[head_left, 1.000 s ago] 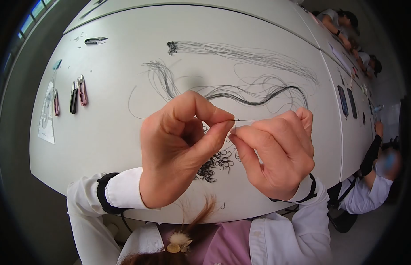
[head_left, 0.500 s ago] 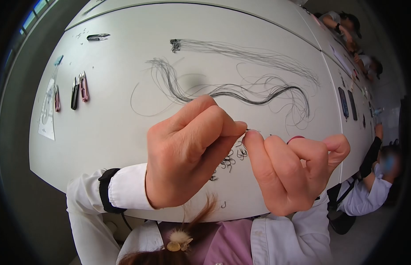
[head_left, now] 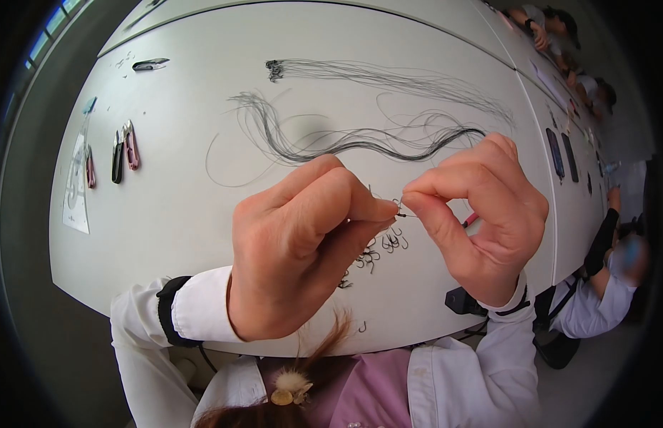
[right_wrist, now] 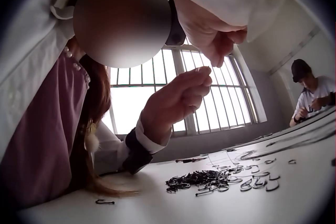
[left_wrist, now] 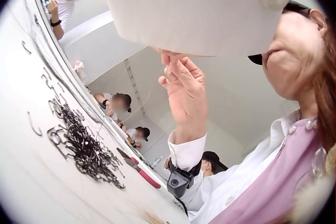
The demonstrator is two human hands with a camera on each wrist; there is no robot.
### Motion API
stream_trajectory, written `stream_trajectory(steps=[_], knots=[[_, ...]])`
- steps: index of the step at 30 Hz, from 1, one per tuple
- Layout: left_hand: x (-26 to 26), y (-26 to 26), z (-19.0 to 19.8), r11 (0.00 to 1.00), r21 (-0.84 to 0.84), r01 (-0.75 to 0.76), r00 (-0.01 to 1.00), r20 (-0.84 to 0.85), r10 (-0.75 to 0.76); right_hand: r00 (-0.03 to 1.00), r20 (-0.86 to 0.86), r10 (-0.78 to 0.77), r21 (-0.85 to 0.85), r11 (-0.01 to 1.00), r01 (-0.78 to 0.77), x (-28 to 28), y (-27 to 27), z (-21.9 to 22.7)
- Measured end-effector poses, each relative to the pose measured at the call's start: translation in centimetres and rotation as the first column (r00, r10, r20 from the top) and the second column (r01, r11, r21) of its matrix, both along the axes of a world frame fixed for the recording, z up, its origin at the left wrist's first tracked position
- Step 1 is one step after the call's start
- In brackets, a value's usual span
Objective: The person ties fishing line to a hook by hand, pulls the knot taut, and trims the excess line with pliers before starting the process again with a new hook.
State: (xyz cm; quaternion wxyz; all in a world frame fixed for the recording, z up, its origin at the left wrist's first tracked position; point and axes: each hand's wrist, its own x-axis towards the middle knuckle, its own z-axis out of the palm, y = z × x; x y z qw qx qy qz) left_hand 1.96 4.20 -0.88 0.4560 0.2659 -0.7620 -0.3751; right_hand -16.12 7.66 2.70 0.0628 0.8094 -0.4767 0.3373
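In the head view my left hand pinches a small dark fish hook between thumb and forefinger, most of it hidden by the fingertips. A thin line runs from the hook to my right hand, whose thumb and forefinger pinch it just to the right. Both hands are raised over the table, fingertips close together. Below them lies a pile of black fish hooks, partly covered by my left hand in the head view. A single hook lies near the table's front edge.
A wavy bundle of dark line lies beyond my hands, and a bundle of lines with hooks behind it. Thread snips and a clear ruler are at left. Red-handled pliers lie beside the hook pile. Other people sit at right.
My right hand has swung up and turned, from beside the left fingertips to pinching the line at their right. My left hand has rolled over since the first frame and keeps its pinch.
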Motion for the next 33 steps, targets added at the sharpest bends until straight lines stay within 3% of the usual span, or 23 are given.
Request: stream_trajectory(steps=[6, 9, 11, 14, 18, 23, 27, 29, 30, 32, 33], knots=[[0.1, 0.0, 0.0, 1.000, 0.017, 0.017, 1.000, 0.008, -0.017, 0.997, 0.076, 0.034, 0.062, 0.997, -0.039, -0.2, -0.2, -0.2], [0.0, 0.1, 0.0, 0.999, 0.024, 0.028, 1.000, 0.006, -0.028, 0.994, 0.066, 0.087, 0.016, 0.996, -0.088, -0.2, -0.2, -0.1], [0.0, 0.1, 0.1, 0.999, 0.034, 0.029, 1.000, 0.003, -0.029, 0.987, -0.043, 0.155, -0.136, 0.978, -0.160, 0.0, -0.1, 0.0], [0.1, 0.1, 0.2, 0.998, 0.037, 0.043, 0.999, 0.017, -0.044, 0.982, -0.135, 0.134, -0.195, 0.968, -0.159, -0.2, 0.0, 0.0], [0.1, 0.2, 0.1, 0.997, 0.064, 0.034, 0.999, 0.014, -0.035, 0.993, -0.054, 0.104, -0.179, 0.977, -0.112, -0.2, -0.2, -0.2], [0.2, 0.1, 0.2, 0.998, 0.053, 0.041, 0.999, 0.026, -0.042, 0.998, 0.034, 0.046, 0.043, 0.998, -0.048, -0.2, -0.1, 0.0], [0.3, 0.1, 0.1, 0.997, 0.057, 0.056, 0.998, 0.028, -0.057, 0.984, 0.162, 0.072, 0.205, 0.973, -0.105, -0.5, -0.8, -0.4], [0.4, 0.2, 0.2, 0.997, 0.065, 0.049, 0.998, 0.024, -0.051, 0.919, 0.385, 0.091, 0.413, 0.873, -0.260, -0.7, -1.1, -0.9], [0.4, 0.3, 0.3, 0.992, 0.121, 0.038, 0.999, 0.024, -0.041, 0.918, 0.385, 0.092, 0.411, 0.874, -0.260, -0.7, -1.2, -1.3], [0.3, 0.2, 0.2, 0.985, 0.172, 0.028, 0.999, 0.026, -0.033, 0.752, 0.659, 0.013, 0.493, 0.747, -0.446, -0.6, -1.4, -2.2], [0.3, 0.1, -0.1, 0.979, 0.199, 0.040, 0.999, -0.016, -0.038, 0.751, 0.660, 0.015, 0.491, 0.748, -0.446, -0.5, -1.5, -2.1]])
